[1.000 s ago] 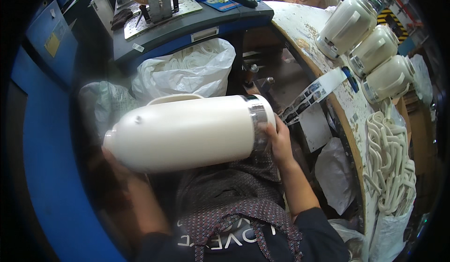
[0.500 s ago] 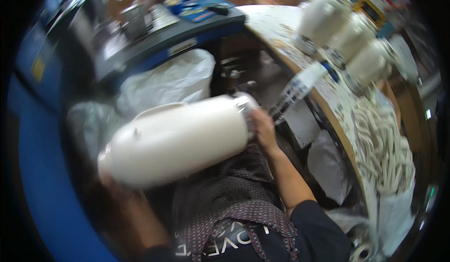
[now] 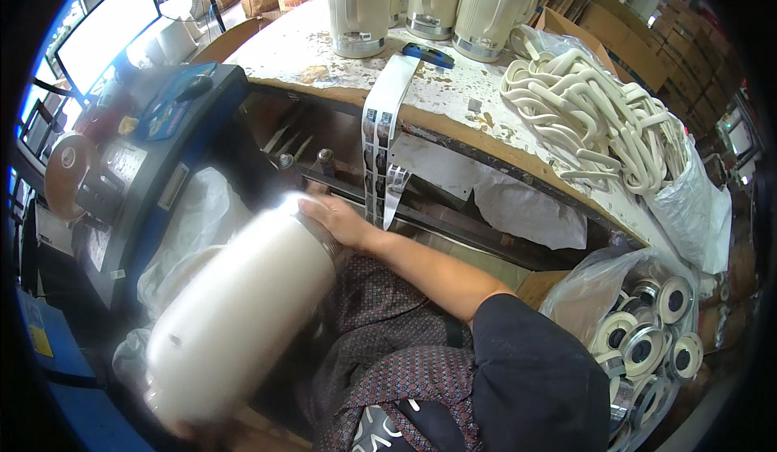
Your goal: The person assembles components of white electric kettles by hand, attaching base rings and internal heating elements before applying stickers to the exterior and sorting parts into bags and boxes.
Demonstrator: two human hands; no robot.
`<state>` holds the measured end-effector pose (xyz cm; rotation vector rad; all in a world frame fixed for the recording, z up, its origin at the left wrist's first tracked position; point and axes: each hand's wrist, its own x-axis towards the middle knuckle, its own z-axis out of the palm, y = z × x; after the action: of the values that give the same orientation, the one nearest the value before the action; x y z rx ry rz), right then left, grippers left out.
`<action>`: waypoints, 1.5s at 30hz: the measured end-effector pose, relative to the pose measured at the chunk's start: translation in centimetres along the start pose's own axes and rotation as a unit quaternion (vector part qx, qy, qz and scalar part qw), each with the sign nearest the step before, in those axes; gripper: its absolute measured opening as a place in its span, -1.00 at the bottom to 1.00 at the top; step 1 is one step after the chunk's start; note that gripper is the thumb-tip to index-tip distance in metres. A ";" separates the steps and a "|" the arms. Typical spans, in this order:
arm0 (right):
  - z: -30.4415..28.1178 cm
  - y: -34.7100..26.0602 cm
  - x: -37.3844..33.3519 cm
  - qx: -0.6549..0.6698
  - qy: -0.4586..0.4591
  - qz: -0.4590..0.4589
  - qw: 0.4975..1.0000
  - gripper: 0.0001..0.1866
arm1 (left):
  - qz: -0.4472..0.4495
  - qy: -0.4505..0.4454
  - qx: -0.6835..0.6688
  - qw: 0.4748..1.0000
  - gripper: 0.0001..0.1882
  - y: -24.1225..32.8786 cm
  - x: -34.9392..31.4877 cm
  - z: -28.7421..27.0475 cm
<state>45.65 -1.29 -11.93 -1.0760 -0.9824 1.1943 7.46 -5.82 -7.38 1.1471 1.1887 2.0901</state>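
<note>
A large cream thermos jug (image 3: pixel 235 314) lies slantwise across my lap, blurred by motion. At its upper right end, beside a metallic band, my right hand (image 3: pixel 340 221) is closed around it. My left hand (image 3: pixel 198 432) is under the lower left end, with most of its fingers hidden behind the jug. A strip of printed labels (image 3: pixel 380 140) hangs over the table edge, just past my right hand. Held on the tabletop by a blue-black object (image 3: pixel 429 55), its upper end lies flat.
Several cream jugs (image 3: pixel 360 11) with handles stand on the worn white table (image 3: pixel 291 51). A pile of cream handle strips (image 3: pixel 583 116) lies at right. Below it, a clear bag (image 3: pixel 587 278) holds round metal-rimmed parts (image 3: pixel 643 347). At left is a grey-blue machine bench (image 3: pixel 162 185) with white plastic (image 3: pixel 202 225) beside it.
The view has swung right, bringing the bag of round parts into sight. The jug has tilted more steeply, its metal-banded end up and the other end down toward me. Both hands stay on it.
</note>
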 end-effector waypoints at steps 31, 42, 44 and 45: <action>-37.4 -26.6 -5.5 -0.660 0.299 0.103 0.681 -0.50 | 0.206 -0.495 0.069 0.841 -0.59 2.6 -4.2 8.3; 6.4 -13.5 -13.2 -0.498 -0.395 -0.445 0.631 -0.67 | 0.267 -0.450 0.092 0.847 -0.51 1.9 -5.4 8.6; 7.0 -13.9 -10.0 -0.316 -0.327 -0.521 0.722 -0.52 | 0.236 -0.428 0.093 0.867 -0.65 4.1 -5.2 7.4; 7.2 -12.8 -8.0 -0.305 -0.242 -0.530 0.754 -0.30 | 0.133 -0.418 0.063 0.897 -0.61 3.3 -5.5 5.1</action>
<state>40.45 -9.01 2.00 -0.4398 -2.1080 0.1418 14.75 -9.15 -5.52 2.0697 0.7628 1.3850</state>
